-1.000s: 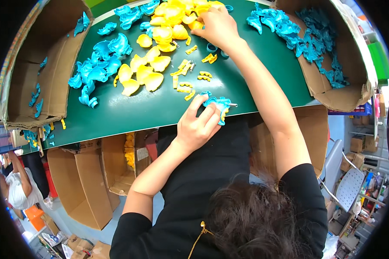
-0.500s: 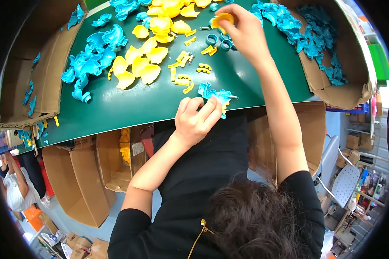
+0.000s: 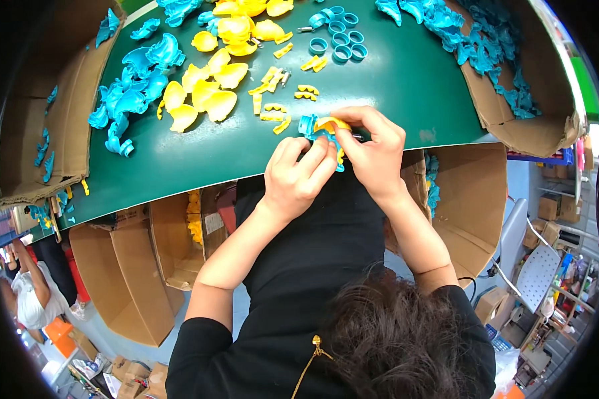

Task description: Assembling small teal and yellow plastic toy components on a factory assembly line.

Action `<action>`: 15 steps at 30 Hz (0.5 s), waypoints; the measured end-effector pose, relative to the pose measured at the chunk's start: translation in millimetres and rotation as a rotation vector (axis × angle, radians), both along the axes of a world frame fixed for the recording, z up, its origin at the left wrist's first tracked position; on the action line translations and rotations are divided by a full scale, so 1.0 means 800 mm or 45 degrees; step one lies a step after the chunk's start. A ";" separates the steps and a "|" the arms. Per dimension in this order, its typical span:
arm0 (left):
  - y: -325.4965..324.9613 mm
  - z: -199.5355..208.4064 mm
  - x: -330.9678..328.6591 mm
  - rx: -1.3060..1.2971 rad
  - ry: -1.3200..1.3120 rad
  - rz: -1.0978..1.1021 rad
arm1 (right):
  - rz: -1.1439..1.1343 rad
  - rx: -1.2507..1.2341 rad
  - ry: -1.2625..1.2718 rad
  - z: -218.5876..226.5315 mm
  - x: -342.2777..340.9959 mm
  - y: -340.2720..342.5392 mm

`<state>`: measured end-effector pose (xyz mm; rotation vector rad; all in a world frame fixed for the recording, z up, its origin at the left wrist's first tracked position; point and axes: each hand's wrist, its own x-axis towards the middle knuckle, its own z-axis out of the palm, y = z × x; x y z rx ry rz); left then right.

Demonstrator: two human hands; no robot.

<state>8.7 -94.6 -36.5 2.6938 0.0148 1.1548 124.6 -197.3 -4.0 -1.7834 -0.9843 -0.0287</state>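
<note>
At the table's near edge my left hand (image 3: 298, 174) is closed on a blue plastic shell part (image 3: 307, 125), with small yellow bits along its lower side. My right hand (image 3: 374, 147) pinches a curved yellow plastic piece (image 3: 327, 124) and brings it against the top of the blue part. A dark pin end pokes out beside the right fingers. Fingers hide much of both parts. Beyond them lie small yellow strips (image 3: 306, 92), a few metal pins and several blue rings (image 3: 341, 53).
Yellow shells (image 3: 218, 105) and blue shells (image 3: 130, 100) lie heaped to the left on the green table (image 3: 180, 166). Open cardboard boxes flank it, the right box (image 3: 536, 130) beside many blue parts. More boxes (image 3: 123, 286) stand below the edge. A person (image 3: 36, 289) is at far left.
My right hand has come down from the rings area with the yellow piece and joined it to the blue part. My left hand keeps its hold on the blue part.
</note>
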 end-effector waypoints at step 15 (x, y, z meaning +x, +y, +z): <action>0.000 -0.004 0.003 -0.091 -0.028 -0.020 | 0.105 -0.174 -0.209 0.013 0.004 -0.013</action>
